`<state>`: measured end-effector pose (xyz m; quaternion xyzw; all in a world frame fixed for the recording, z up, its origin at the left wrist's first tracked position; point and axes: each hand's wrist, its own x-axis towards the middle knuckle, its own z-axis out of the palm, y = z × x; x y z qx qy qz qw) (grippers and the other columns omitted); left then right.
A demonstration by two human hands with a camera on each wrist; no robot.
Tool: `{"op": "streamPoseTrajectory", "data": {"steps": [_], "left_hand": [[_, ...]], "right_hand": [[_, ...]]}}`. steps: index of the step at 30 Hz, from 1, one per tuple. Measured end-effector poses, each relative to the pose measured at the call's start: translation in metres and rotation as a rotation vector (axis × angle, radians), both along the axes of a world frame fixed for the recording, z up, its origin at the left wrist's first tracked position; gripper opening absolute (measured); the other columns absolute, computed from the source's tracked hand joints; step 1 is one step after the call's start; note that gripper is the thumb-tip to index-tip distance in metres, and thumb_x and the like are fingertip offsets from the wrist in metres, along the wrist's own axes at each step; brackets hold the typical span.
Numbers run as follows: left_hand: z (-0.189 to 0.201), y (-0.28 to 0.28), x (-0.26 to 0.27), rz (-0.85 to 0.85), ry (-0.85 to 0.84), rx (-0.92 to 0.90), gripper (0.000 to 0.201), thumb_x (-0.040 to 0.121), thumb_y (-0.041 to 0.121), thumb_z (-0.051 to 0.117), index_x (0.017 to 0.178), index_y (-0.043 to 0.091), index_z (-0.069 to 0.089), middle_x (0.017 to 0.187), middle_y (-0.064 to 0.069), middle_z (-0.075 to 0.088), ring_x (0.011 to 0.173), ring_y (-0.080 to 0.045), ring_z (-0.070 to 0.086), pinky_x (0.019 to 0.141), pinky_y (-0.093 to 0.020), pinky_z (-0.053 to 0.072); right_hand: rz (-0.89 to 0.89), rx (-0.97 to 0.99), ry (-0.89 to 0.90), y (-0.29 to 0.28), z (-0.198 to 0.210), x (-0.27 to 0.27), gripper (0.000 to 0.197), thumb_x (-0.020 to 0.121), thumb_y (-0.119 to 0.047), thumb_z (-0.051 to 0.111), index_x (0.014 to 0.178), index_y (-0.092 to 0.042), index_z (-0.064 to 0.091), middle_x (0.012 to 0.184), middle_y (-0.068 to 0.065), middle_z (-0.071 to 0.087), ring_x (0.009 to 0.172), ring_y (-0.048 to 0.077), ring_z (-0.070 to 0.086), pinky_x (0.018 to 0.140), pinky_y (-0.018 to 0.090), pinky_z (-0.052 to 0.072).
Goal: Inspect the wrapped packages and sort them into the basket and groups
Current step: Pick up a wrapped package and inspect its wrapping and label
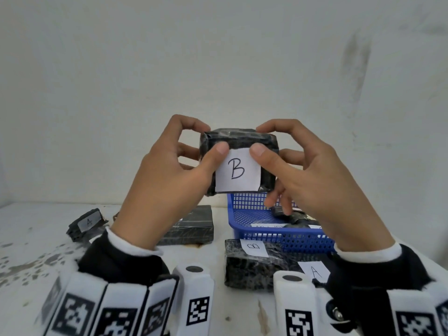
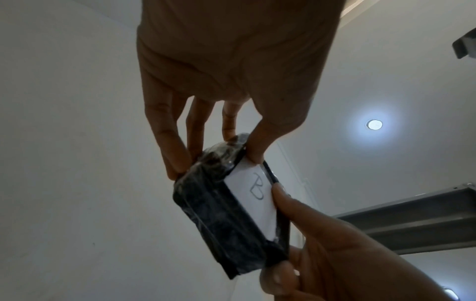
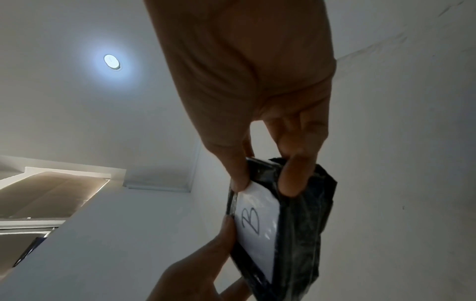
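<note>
The package [image 1: 238, 146], black-wrapped, is held up in the air above the counter [image 1: 36, 238] and the blue basket [image 1: 264, 229], long axis running left to right, its white "B" label [image 1: 238, 174] upright and facing the person. The left hand [image 1: 169, 180] and the right hand [image 1: 312, 180] each pinch an end, thumbs on the label's top corners.

open air above table [image 1: 36, 238], basket [image 1: 266, 235] w/ pkgs front-right, labelled pkgs [image 1: 254, 265] crowd centre
</note>
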<state>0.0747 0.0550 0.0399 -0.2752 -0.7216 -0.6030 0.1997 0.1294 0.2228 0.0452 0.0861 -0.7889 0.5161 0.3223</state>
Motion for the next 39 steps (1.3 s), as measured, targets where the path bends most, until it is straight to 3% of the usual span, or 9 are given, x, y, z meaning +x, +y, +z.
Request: {"op": "streamPoseTrajectory", "data": {"steps": [3,6,10,17,23,28,33,36,39], "left_hand": [[0.001,-0.001,0.000,-0.042,-0.062,0.043,0.059,0.068,0.067,0.057,0.114,0.031,0.055,0.100,0.010,0.069,0.067,-0.007,0.070,0.061,-0.033,0.060],[0.002,-0.003,-0.002,-0.107,-0.102,0.090,0.048,0.078,0.058,0.068,0.114,0.027,0.060,0.107,0.010,0.069,0.084,-0.013,0.072,0.059,-0.028,0.058],[0.002,-0.007,-0.005,-0.174,-0.119,0.140,0.039,0.083,0.047,0.068,0.113,0.023,0.062,0.112,0.004,0.070,0.102,-0.023,0.069,0.077,-0.043,0.061],[0.000,-0.005,-0.006,-0.217,-0.108,0.112,0.025,0.090,0.034,0.065,0.111,0.020,0.067,0.109,-0.001,0.071,0.099,-0.023,0.069,0.083,-0.047,0.059],[0.000,-0.003,-0.007,-0.219,-0.082,0.141,0.024,0.081,0.038,0.067,0.097,0.020,0.066,0.103,-0.003,0.069,0.092,-0.025,0.070,0.084,-0.048,0.058],[0.001,0.000,-0.003,-0.178,-0.033,0.120,0.028,0.083,0.044,0.066,0.090,0.018,0.066,0.085,0.001,0.065,0.070,-0.016,0.064,0.087,-0.053,0.055],[0.000,0.002,-0.001,-0.139,-0.007,0.111,0.033,0.076,0.054,0.064,0.087,0.023,0.068,0.080,0.006,0.066,0.069,-0.017,0.064,0.088,-0.054,0.054],[0.002,0.002,0.004,-0.165,0.020,0.074,0.034,0.082,0.059,0.060,0.096,0.030,0.073,0.090,0.006,0.072,0.080,-0.025,0.067,0.088,-0.050,0.054],[0.004,0.000,0.000,-0.273,-0.049,0.096,0.027,0.091,0.053,0.052,0.106,0.040,0.071,0.102,0.013,0.071,0.095,-0.013,0.066,0.082,-0.032,0.053]], "right_hand": [[0.046,-0.033,-0.006,-0.001,0.001,0.002,0.025,0.084,-0.042,0.071,0.107,-0.039,0.063,0.077,0.000,0.070,0.050,0.027,0.069,0.045,0.027,0.050],[0.069,-0.060,-0.008,0.000,0.002,0.002,0.022,0.086,-0.048,0.063,0.106,-0.039,0.062,0.093,0.001,0.073,0.059,0.030,0.072,0.054,0.030,0.054],[0.082,-0.056,-0.002,0.002,-0.001,-0.001,0.027,0.093,-0.040,0.061,0.119,-0.045,0.054,0.098,-0.005,0.074,0.065,0.025,0.073,0.059,0.031,0.055],[0.051,0.018,0.004,-0.002,-0.001,-0.003,0.037,0.083,-0.049,0.066,0.119,-0.043,0.061,0.108,-0.010,0.073,0.069,0.015,0.072,0.061,0.019,0.052],[0.020,0.055,0.021,-0.003,-0.001,-0.002,0.029,0.079,-0.053,0.069,0.107,-0.051,0.062,0.098,-0.011,0.072,0.074,0.025,0.073,0.084,0.045,0.060],[0.029,0.070,0.030,-0.005,-0.001,-0.001,0.024,0.076,-0.053,0.070,0.098,-0.048,0.062,0.097,-0.009,0.073,0.078,0.039,0.070,0.083,0.052,0.058],[0.029,0.066,0.027,-0.005,-0.001,0.000,0.019,0.077,-0.053,0.068,0.093,-0.045,0.062,0.094,-0.005,0.074,0.073,0.032,0.073,0.083,0.049,0.060],[0.021,0.041,0.007,-0.005,-0.001,0.000,0.027,0.073,-0.059,0.066,0.091,-0.040,0.060,0.089,-0.001,0.075,0.067,0.025,0.074,0.075,0.041,0.062],[0.027,-0.022,-0.011,-0.003,0.000,-0.001,0.020,0.083,-0.051,0.065,0.092,-0.034,0.059,0.086,0.007,0.076,0.065,0.026,0.074,0.065,0.033,0.061]]}}
